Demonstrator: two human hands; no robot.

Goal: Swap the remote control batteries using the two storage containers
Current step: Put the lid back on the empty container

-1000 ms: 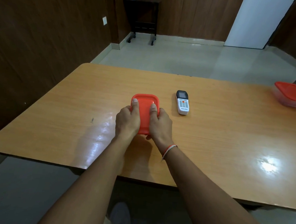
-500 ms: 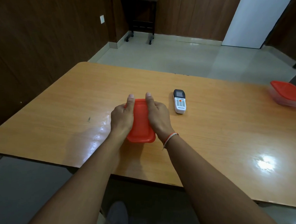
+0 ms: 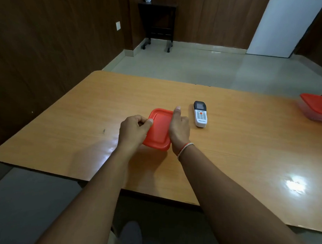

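while you look down over your forearms, the scene reads so:
near container: your small rectangular container with the orange-red plastic lid (image 3: pixel 159 129) sits on the glossy light-wood table (image 3: pixel 246 152), tilted so its near edge hangs just above the wood, a shadow under it.
left hand: your left hand (image 3: pixel 133 131) is clamped on the lid's left edge, thumb tip on top of the rim.
right hand: your right hand (image 3: pixel 180 129) presses against the lid's right side, thumb pointing away from you; a thin thread band (image 3: pixel 185 149) rings that wrist.
remote: the white remote control with a dark screen and grey buttons (image 3: pixel 200 113) lies flat just right of your right hand, not touching it.
far container: a second clear container with a red lid (image 3: pixel 316 107) stands well apart at the table's right edge.
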